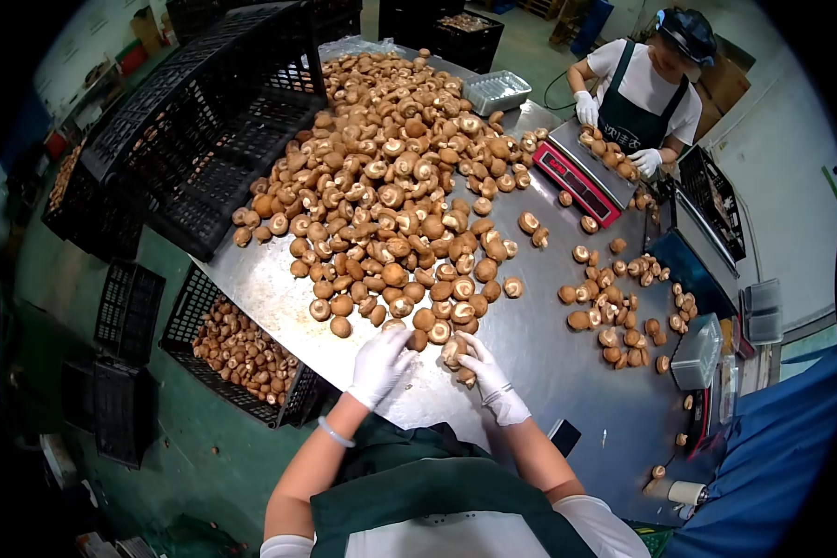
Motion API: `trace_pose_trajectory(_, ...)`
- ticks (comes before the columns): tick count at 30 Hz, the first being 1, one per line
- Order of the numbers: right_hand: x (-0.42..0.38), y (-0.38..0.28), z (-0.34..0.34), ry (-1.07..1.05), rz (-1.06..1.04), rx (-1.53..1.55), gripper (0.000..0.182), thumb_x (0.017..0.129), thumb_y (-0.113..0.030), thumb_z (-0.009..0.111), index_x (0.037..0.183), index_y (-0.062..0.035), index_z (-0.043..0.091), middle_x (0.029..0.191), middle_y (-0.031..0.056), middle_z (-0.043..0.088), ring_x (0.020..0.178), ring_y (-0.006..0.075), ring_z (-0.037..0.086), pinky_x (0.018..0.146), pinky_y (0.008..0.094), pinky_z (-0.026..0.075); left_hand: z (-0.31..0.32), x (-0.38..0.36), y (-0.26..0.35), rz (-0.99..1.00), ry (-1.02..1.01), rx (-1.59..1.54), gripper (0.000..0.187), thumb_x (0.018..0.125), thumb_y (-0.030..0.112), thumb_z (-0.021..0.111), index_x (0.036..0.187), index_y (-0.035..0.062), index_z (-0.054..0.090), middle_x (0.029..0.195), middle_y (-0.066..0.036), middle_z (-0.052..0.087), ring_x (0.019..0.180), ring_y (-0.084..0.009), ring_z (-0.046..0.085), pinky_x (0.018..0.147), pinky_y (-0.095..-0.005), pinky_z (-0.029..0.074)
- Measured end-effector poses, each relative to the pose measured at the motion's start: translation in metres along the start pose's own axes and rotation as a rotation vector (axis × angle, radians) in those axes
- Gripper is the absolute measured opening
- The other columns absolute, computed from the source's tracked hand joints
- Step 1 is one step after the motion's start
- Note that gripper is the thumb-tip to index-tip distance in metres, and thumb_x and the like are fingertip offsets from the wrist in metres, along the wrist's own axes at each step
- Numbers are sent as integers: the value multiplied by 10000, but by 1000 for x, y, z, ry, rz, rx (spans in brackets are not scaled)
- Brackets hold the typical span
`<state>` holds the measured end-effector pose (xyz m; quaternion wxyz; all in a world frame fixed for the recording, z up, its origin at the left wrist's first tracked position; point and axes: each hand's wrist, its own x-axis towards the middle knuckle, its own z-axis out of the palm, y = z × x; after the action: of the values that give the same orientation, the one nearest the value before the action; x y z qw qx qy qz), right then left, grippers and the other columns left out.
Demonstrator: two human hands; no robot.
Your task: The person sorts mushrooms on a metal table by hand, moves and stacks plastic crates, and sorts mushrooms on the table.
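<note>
A large heap of brown mushrooms (391, 186) covers the middle of the metal table (530, 316). At its near edge is my left hand (381, 365), in a white glove, with its fingers curved beside a mushroom; whether it grips one is hard to tell. My right hand (486, 372), also gloved in white, has its fingers round a mushroom (455, 351), next to the left hand and not touching it. A smaller group of mushrooms (614, 312) lies to the right.
Across the table a co-worker (646, 93) holds a tray of mushrooms on a red scale (577, 186). A black crate (223, 121) leans at the left; another crate (181, 316) with mushrooms stands below the table edge. Clear boxes (697, 353) are at the right. A dark phone-like object (564, 436) lies near my right arm.
</note>
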<state>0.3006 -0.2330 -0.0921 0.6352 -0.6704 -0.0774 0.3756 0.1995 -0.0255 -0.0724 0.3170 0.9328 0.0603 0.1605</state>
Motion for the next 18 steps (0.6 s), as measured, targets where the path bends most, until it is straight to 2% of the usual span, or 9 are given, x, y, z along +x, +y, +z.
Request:
trace_pose_trajectory(2,-5,-4,-2,-65,-9,379,555,845,-94,536,1373,-52,369,1241,123,512,1095,194,535,745,294,528,18,6,6,89,-92,217,521,770,253,646,1233,70,491,1168,-93,548,915,-255,576,726,-359,490)
trace_pose_trajectory(7,-12,-12,-5,-192,8,611,602,861,-116,516,1414,-64,285,1306,126,467,1154,244,524,773,340,557,25,1,5,140,-141,259,496,782,215,649,1232,69,500,1133,-104,565,865,-256,579,719,-331,492)
trace_pose_trajectory(9,-14,-18,-2,-223,10,701,597,874,-123,504,1422,-81,273,1303,124,468,1138,255,539,776,351,562,18,-11,7,-151,-26,-262,466,804,154,645,1241,76,503,1049,-98,581,793,-225,583,714,-302,491)
trace_pose_trajectory(11,-12,-28,0,-191,29,757,572,901,-137,472,1433,-126,260,1276,123,484,1115,263,559,756,354,570,12,-25,-6,-584,-191,-919,415,902,164,576,1297,85,476,1044,-66,581,873,-164,594,738,-286,497)
trace_pose_trajectory(12,-7,-31,-6,-217,19,636,499,923,-152,456,1403,-105,329,1268,116,499,1145,260,534,850,378,514,2,-27,-7,-645,-187,-1177,409,930,173,528,1320,79,449,1085,-81,574,908,-172,595,750,-279,501)
trace_pose_trajectory(13,3,-35,-5,-216,20,642,499,923,-152,456,1403,-105,329,1268,116,499,1145,260,534,850,378,514,-7,-28,-6,-702,-177,-1436,404,959,181,481,1344,74,421,1125,-95,567,943,-179,595,762,-273,504)
trace_pose_trajectory(15,28,-47,4,-86,-278,-117,435,905,-159,518,1331,-112,447,1240,106,528,1117,231,544,899,339,473,-13,-31,-10,-676,-145,-1609,414,981,172,409,1371,39,361,1194,-129,546,999,-193,593,789,-261,512)
trace_pose_trajectory(16,36,-59,14,66,-574,-493,386,873,-152,568,1257,-135,526,1175,104,559,1070,242,555,904,316,454,-11,-33,-17,-683,-140,-1766,428,979,171,410,1375,24,342,1227,-143,530,1024,-210,590,799,-273,515)
trace_pose_trajectory(18,41,-79,34,179,-694,-1015,401,802,-262,649,1181,-178,550,1100,91,543,1004,265,546,807,354,492,-10,-35,-20,-708,-85,-1909,433,969,171,426,1361,5,348,1252,-164,523,1059,-246,585,818,-301,523)
